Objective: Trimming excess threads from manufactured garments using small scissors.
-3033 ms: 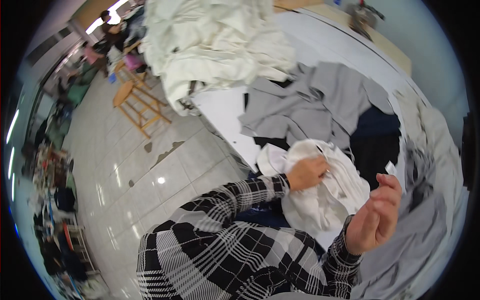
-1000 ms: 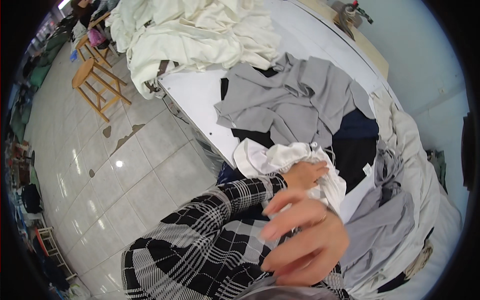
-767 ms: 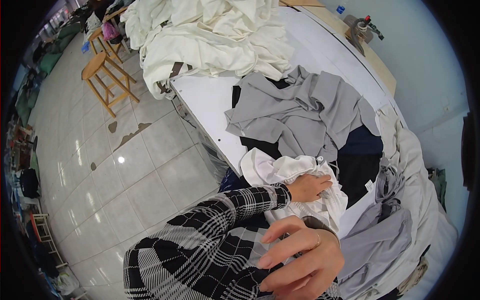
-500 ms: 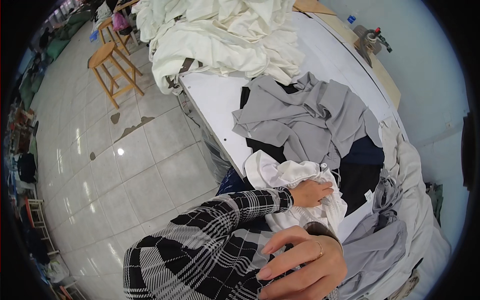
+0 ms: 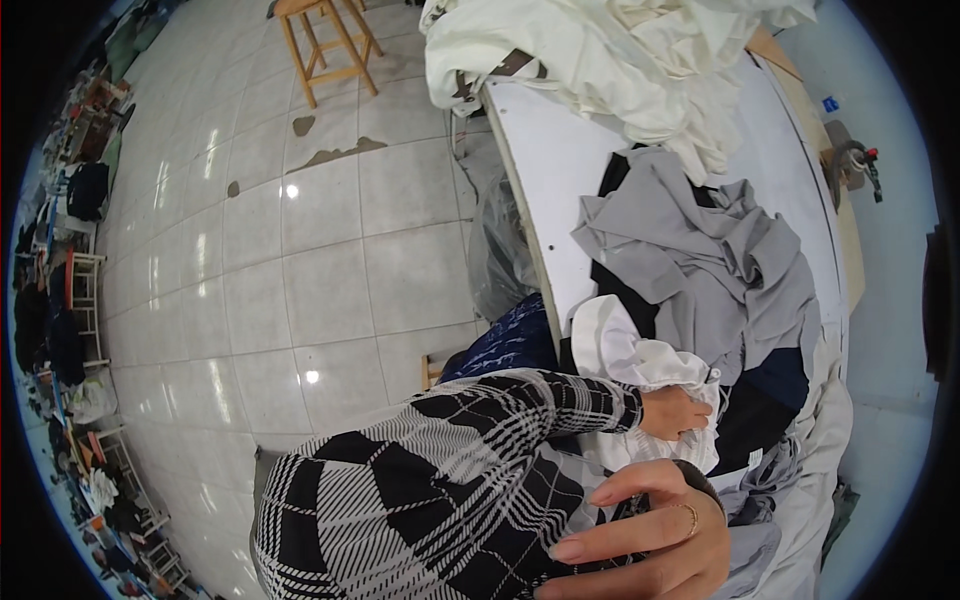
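Observation:
My left hand [image 5: 675, 413], at the end of a black-and-white plaid sleeve [image 5: 450, 440], is on a bunched white garment [image 5: 608, 335] with gathered edges. Its fingers curl into the cloth, and their tips are partly lost in the folds. Large and close in the foreground, my right hand [image 5: 650, 535] wears a thin ring. Its fingers are bent but apart, with nothing seen between them. Behind that hand shows a dark brown edge whose kind I cannot make out. A crumpled grey cloth [image 5: 690, 240] lies beyond the white garment, over black and navy fabric [image 5: 770, 385].
Cream fabric [image 5: 600, 50] is heaped at the far end of the white table [image 5: 545, 170]. Pale cloth [image 5: 835, 400] drapes along the right side. A wooden stool [image 5: 320, 45] stands on the tiled floor [image 5: 250, 260], and a clear plastic bag [image 5: 500, 265] hangs beside the table.
The view has turned left, so the table and fabrics sit farther right and more floor shows. My left hand stays on the white garment. My right hand keeps its bent, spread pose.

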`<action>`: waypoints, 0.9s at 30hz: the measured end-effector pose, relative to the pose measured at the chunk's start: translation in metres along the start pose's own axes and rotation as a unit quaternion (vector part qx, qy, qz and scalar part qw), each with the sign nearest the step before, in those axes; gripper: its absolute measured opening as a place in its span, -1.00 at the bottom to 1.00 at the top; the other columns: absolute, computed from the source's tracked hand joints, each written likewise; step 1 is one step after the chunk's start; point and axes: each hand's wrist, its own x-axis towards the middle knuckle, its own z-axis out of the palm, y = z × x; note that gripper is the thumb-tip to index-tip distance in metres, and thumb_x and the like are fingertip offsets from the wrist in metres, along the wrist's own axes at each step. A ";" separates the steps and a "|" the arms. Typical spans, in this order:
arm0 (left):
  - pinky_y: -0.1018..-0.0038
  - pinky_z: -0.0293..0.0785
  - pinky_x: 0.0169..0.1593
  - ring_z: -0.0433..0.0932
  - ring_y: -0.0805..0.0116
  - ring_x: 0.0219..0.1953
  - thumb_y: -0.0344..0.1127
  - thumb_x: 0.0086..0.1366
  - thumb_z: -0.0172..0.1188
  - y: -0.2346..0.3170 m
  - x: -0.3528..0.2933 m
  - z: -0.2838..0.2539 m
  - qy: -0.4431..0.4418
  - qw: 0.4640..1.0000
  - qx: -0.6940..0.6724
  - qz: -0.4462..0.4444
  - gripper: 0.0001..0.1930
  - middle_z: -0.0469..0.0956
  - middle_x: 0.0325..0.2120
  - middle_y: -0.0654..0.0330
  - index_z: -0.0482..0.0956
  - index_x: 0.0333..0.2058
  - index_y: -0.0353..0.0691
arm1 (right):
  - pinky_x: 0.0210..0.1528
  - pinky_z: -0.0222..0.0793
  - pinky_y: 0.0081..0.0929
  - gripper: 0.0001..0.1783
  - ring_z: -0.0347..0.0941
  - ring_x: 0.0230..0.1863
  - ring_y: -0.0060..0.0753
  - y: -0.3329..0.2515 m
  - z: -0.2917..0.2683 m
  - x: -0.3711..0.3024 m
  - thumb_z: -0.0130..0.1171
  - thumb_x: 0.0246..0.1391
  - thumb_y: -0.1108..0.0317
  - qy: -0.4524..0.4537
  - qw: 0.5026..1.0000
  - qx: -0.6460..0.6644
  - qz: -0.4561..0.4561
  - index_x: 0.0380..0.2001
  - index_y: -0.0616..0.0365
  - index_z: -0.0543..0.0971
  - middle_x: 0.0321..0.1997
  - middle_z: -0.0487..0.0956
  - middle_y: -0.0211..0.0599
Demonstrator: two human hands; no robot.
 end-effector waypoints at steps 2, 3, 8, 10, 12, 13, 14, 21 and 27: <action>0.25 0.48 -0.37 0.52 0.16 -0.41 -0.28 -0.13 0.21 0.001 -0.002 0.001 -0.006 1.000 -0.028 -0.011 -0.66 0.35 -0.24 0.17 0.44 -0.30 -0.22 | -0.13 0.23 -0.03 -0.96 0.46 -0.09 -0.06 0.008 -0.003 0.003 0.20 -0.21 0.41 -0.026 0.999 0.033 0.020 -0.59 0.12 0.56 -0.25 0.59 -0.23; 0.25 0.47 -0.36 0.52 0.17 -0.40 -0.27 -0.12 0.20 -0.001 -0.002 0.000 -0.017 0.999 -0.025 -0.021 -0.66 0.36 -0.24 0.17 0.44 -0.31 -0.22 | -0.15 0.24 -0.04 -0.95 0.48 -0.11 -0.07 0.013 -0.002 0.005 0.21 -0.22 0.41 -0.011 0.999 0.036 0.022 -0.60 0.12 0.56 -0.27 0.60 -0.23; 0.26 0.45 -0.32 0.52 0.18 -0.40 -0.22 -0.10 0.17 -0.020 0.009 0.026 0.032 0.999 -0.042 0.006 -0.71 0.36 -0.26 0.17 0.45 -0.36 -0.20 | -0.18 0.34 -0.15 -0.90 0.56 -0.25 -0.26 0.025 0.016 0.013 0.24 -0.33 0.43 0.106 0.984 0.011 0.144 -0.62 0.20 0.58 -0.42 0.63 -0.28; 0.26 0.46 -0.28 0.53 0.19 -0.40 -0.26 -0.10 0.18 -0.022 0.009 0.023 0.032 0.998 -0.061 0.007 -0.76 0.36 -0.27 0.17 0.46 -0.41 -0.20 | -0.18 0.35 -0.17 -0.89 0.56 -0.24 -0.29 0.034 0.010 0.011 0.23 -0.34 0.44 0.091 0.980 0.034 0.173 -0.60 0.21 0.59 -0.41 0.63 -0.29; 0.27 0.46 -0.26 0.53 0.19 -0.39 -0.27 -0.10 0.18 -0.013 0.012 0.033 0.052 0.999 -0.008 -0.007 -0.78 0.36 -0.27 0.17 0.46 -0.42 -0.19 | -0.16 0.35 -0.23 -0.85 0.56 -0.22 -0.33 0.043 0.006 0.012 0.22 -0.35 0.45 0.070 0.973 0.047 0.216 -0.57 0.26 0.60 -0.39 0.63 -0.29; 0.29 0.45 -0.27 0.53 0.20 -0.40 -0.27 -0.09 0.17 -0.014 0.008 0.034 0.054 0.998 -0.025 -0.010 -0.78 0.36 -0.27 0.16 0.46 -0.42 -0.18 | -0.16 0.35 -0.23 -0.85 0.56 -0.22 -0.33 0.049 0.000 0.014 0.22 -0.35 0.45 0.070 0.972 0.053 0.217 -0.57 0.26 0.60 -0.39 0.63 -0.29; 0.29 0.45 -0.26 0.53 0.21 -0.40 -0.27 -0.08 0.17 -0.018 0.003 0.035 0.042 0.999 -0.023 -0.017 -0.78 0.35 -0.27 0.16 0.46 -0.42 -0.19 | -0.16 0.36 -0.23 -0.84 0.56 -0.22 -0.33 0.056 -0.007 0.017 0.23 -0.35 0.45 0.009 0.969 0.069 0.238 -0.56 0.26 0.60 -0.38 0.63 -0.28; 0.33 0.48 -0.29 0.52 0.16 -0.42 -0.33 -0.11 0.20 -0.016 0.003 0.014 0.038 0.992 -0.115 -0.022 -0.73 0.34 -0.23 0.12 0.41 -0.41 -0.30 | -0.16 0.36 -0.21 -0.86 0.55 -0.20 -0.23 0.049 -0.015 -0.010 0.24 -0.30 0.42 0.068 0.976 0.029 0.202 -0.55 0.21 0.59 -0.35 0.63 -0.24; 0.31 0.49 -0.37 0.52 0.16 -0.45 -0.35 -0.08 0.20 -0.015 0.006 -0.006 0.043 0.993 -0.108 -0.027 -0.75 0.35 -0.24 0.15 0.39 -0.40 -0.28 | -0.19 0.32 -0.11 -0.97 0.49 -0.17 -0.15 0.040 -0.022 -0.044 0.20 -0.14 0.47 0.113 0.989 0.080 0.051 -0.56 0.18 0.58 -0.28 0.59 -0.19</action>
